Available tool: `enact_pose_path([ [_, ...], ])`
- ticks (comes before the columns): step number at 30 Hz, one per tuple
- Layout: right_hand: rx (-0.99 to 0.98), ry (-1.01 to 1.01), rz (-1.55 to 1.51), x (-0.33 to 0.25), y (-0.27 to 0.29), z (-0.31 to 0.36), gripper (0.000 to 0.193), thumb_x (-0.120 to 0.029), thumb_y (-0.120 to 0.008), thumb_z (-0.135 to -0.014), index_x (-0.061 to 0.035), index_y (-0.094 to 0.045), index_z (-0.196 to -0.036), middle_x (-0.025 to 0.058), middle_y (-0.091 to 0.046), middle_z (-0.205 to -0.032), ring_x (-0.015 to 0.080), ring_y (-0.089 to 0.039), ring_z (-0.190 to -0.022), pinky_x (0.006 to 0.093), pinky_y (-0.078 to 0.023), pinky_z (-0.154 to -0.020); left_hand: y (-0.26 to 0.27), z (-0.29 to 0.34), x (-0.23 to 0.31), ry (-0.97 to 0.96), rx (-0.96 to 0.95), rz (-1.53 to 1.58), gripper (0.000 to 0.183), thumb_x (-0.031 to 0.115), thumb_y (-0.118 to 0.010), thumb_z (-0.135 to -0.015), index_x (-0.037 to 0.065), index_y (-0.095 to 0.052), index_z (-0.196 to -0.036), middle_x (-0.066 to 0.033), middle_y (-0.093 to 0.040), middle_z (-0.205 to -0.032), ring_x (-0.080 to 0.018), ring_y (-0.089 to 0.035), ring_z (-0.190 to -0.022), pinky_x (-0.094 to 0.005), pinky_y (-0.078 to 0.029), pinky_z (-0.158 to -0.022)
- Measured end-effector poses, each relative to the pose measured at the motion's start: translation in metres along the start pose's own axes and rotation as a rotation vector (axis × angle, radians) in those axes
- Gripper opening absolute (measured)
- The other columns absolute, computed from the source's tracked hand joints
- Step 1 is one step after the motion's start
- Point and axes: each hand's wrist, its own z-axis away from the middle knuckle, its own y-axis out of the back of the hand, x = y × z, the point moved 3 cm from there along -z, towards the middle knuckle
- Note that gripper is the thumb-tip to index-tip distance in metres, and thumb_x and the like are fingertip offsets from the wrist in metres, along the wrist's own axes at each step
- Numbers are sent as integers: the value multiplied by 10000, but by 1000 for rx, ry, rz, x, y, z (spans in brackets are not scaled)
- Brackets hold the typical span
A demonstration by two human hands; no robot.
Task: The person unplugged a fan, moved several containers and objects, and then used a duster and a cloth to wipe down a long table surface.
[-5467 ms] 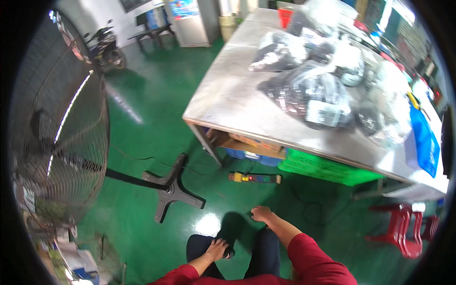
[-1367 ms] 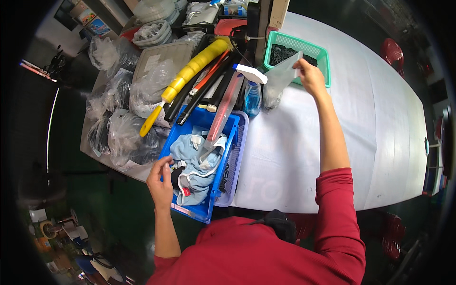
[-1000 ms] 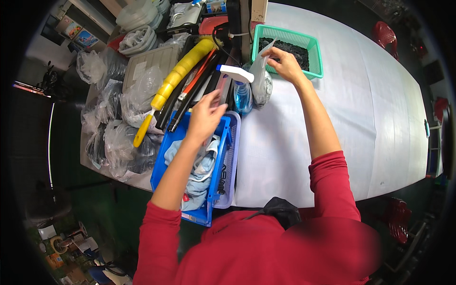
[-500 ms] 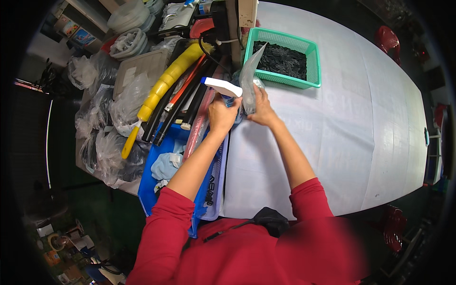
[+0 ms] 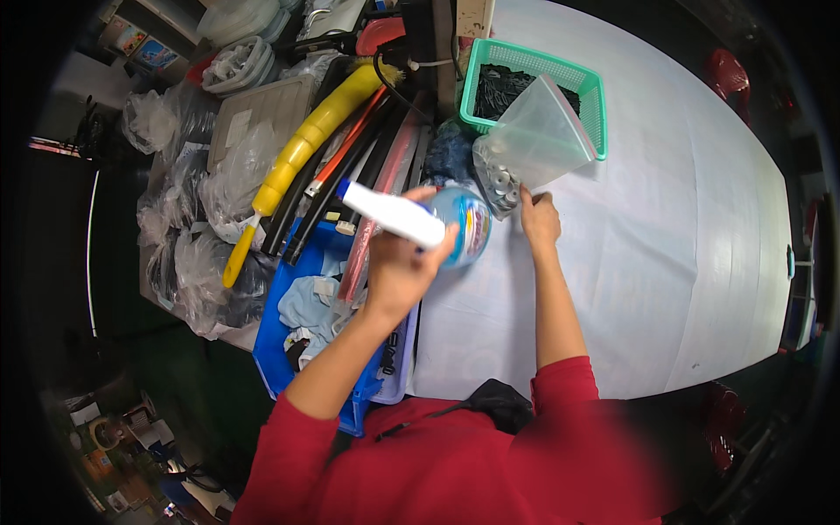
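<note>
My left hand [image 5: 398, 273] is wrapped round the neck of a spray bottle [image 5: 465, 227] with blue liquid and a white trigger head, tilted above the table's left edge. The bottle is slightly blurred. To its right, my right hand [image 5: 542, 220] pinches the lower edge of a clear zip bag [image 5: 538, 131]. Several round, silvery metal pieces [image 5: 501, 184] lie in the bottom of the bag. Its upper part overlaps the front of a green plastic basket [image 5: 598, 105] holding dark, thin pieces [image 5: 500, 86].
A white-covered table [image 5: 639, 262] stretches right. On the left lie a long yellow brush [image 5: 302, 144], dark tubes [image 5: 302, 232], a blue bin [image 5: 271, 363] with cloths [image 5: 308, 302], and clear plastic bags [image 5: 197, 284]. A dark blue bundle [image 5: 451, 153] sits behind the bottle.
My left hand has brought the spray bottle nearer to me and tilted it. My right hand has moved right with the bag, which now faces me broadside and shows the metal pieces.
</note>
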Motion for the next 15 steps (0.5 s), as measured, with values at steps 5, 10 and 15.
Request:
enact_pose_path([
  [5,-871,-240,-309,0,-25,25,384,-355,-527,-825,19,-609,-807,120,-629,-692,204,-625,-612,317,-480,-614,40,67,17,113,-224,159,496,97,-678,-676,-6,-469,-1115,-148,-514,-1104,-237,-541,-946,-301,-429,-809],
  [10,-924,210,-408,-44,-91,29,328,-301,-549,-819,16,-594,-892,101,-631,-799,190,-623,-745,297,-491,-633,64,104,24,248,-403,370,533,23,-658,-684,9,-419,-1161,-161,-452,-1191,-256,-446,-1124,-336,-355,-947],
  [15,-402,609,245,-84,-126,23,340,-298,-585,-771,26,-572,-874,173,-622,-865,301,-614,-799,411,-483,-668,76,119,29,229,-414,352,528,43,-682,-676,27,-447,-1149,-155,-465,-1185,-273,-461,-1122,-343,-387,-927],
])
